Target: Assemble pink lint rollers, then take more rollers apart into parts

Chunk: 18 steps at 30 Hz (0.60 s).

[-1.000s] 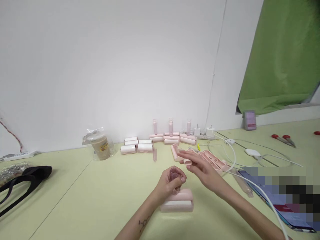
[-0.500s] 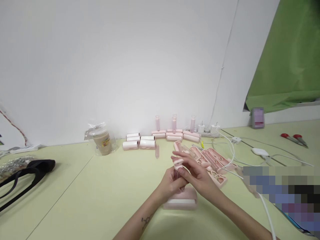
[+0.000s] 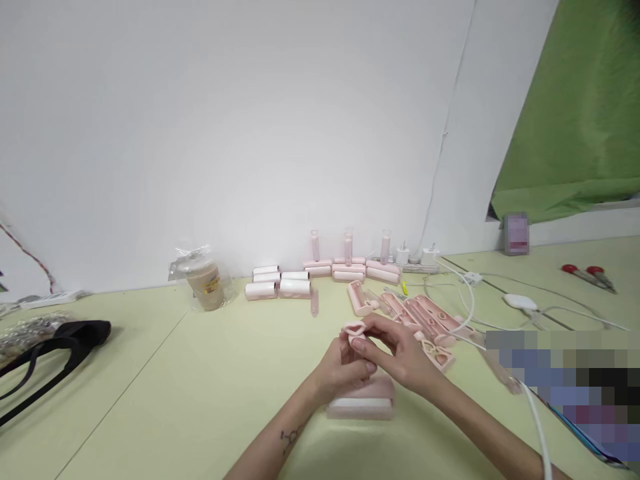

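My left hand point(image 3: 341, 368) is closed around a small clear tube that stands above a pink and white block point(image 3: 361, 399) on the table. My right hand point(image 3: 400, 352) pinches a pink heart-shaped cap point(image 3: 355, 329) at the top of that tube. The two hands touch each other. Most of the tube is hidden by my fingers. Just behind my right hand lies a heap of pink cases point(image 3: 417, 319).
Pink and white blocks point(image 3: 278, 285) lie in a row along the wall, with three upright tubes point(image 3: 348, 247) behind them. A bagged cup point(image 3: 204, 283) sits at the left. A black strap point(image 3: 55, 348) lies far left. White cables point(image 3: 465, 293), chargers and red scissors point(image 3: 588, 276) are at the right.
My right hand came in from the right to meet the left hand and now holds the heart-shaped cap at the tube's top. The camera shifted slightly.
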Tool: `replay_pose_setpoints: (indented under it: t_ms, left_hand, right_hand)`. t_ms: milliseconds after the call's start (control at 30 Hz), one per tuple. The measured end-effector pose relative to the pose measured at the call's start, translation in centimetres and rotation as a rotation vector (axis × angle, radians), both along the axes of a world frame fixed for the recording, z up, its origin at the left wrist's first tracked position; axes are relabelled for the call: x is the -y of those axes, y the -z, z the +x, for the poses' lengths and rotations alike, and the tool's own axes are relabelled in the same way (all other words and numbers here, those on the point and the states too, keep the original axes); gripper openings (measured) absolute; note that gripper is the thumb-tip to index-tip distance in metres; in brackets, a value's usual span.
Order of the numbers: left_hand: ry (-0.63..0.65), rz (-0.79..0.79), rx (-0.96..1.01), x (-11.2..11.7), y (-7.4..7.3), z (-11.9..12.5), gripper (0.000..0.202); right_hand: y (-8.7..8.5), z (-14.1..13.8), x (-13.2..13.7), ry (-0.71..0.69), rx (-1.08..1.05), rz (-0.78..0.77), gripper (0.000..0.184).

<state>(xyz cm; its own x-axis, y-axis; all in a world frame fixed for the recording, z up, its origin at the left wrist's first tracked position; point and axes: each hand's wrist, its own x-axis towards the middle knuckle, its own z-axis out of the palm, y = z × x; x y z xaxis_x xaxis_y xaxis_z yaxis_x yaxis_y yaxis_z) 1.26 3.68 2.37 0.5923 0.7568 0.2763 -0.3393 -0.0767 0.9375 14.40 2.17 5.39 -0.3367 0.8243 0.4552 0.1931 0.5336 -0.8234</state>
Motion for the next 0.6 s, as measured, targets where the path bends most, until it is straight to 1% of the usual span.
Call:
replay_pose_setpoints:
  t_ms: [133, 200, 300, 367, 433, 500, 600]
  left_hand:
    - [-0.034, -0.074, 0.088, -0.1, 0.6, 0.4, 0.053]
    - [-0.091, -0.11, 0.138, 0.1, 1.0, 0.9, 0.053]
    - [-0.208, -0.161, 0.219, 0.6, 1.2, 1.8, 0.056]
    - [-0.261, -0.187, 0.25, 1.0, 1.1, 2.2, 0.06]
    - [-0.299, -0.234, 0.247, 1.3, 0.8, 2.5, 0.067]
    - [-0.339, -0.298, 0.219, 1.5, 0.5, 2.6, 0.072]
    - [-0.392, -0.359, 0.173, 1.6, 0.3, 2.7, 0.069]
  right_hand:
    - [0.5, 0.2, -0.3, -0.073, -0.089, -0.075, 0.013]
    - [0.5, 0.1, -0.5, -0.123, -0.095, -0.136, 0.015]
    - [-0.5, -0.1, -0.8, -0.195, -0.008, -0.189, 0.02]
    - [-1.3, -0.3, -1.1, -0.2, 0.081, -0.166, 0.023]
    - [-1.8, -0.4, -1.4, -0.198, 0.134, -0.151, 0.023]
    - [-1.7, -0.5, -1.4, -0.228, 0.133, -0.211, 0.025]
    - [-0.6, -0.7, -1.3, -0.267, 0.111, -0.294, 0.039]
